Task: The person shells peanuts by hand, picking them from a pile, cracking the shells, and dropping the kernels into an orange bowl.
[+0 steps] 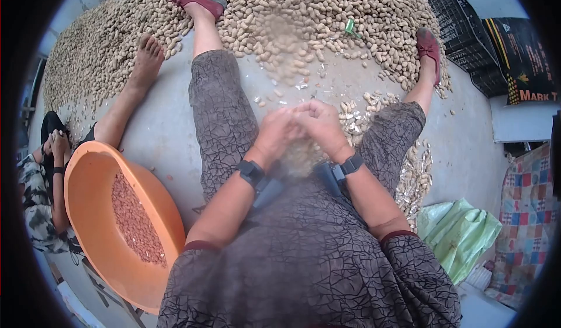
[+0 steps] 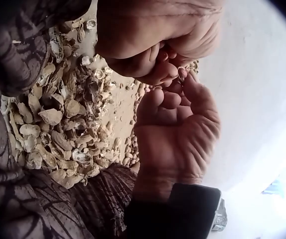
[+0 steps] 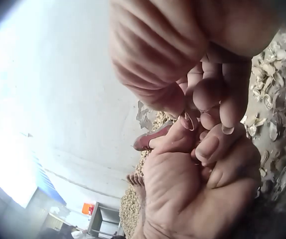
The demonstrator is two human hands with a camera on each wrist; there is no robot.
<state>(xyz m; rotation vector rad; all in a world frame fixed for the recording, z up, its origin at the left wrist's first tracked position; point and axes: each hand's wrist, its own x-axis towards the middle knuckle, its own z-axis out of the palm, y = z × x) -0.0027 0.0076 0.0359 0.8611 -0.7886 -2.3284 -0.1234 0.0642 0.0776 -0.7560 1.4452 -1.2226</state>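
My left hand [image 1: 276,130] and right hand [image 1: 322,125] meet fingertip to fingertip above my lap, blurred in the head view. Thumbs and fingers of both pinch a peanut [image 2: 182,73], mostly hidden by the fingertips. In the right wrist view, small reddish kernels [image 3: 205,172] show among the curled fingers of the left hand. Broken peanut shells [image 2: 53,115] lie heaped on the floor beside my right leg, below the hands. Ahead of my feet spreads a large heap of unshelled peanuts [image 1: 280,30].
An orange basin [image 1: 79,196] holding reddish kernels [image 1: 135,220] stands at my left, near another person's bare leg [image 1: 120,109]. At right are a green sack [image 1: 459,234], a black crate [image 1: 461,33] and a black printed bag [image 1: 523,56]. My legs stretch out on both sides.
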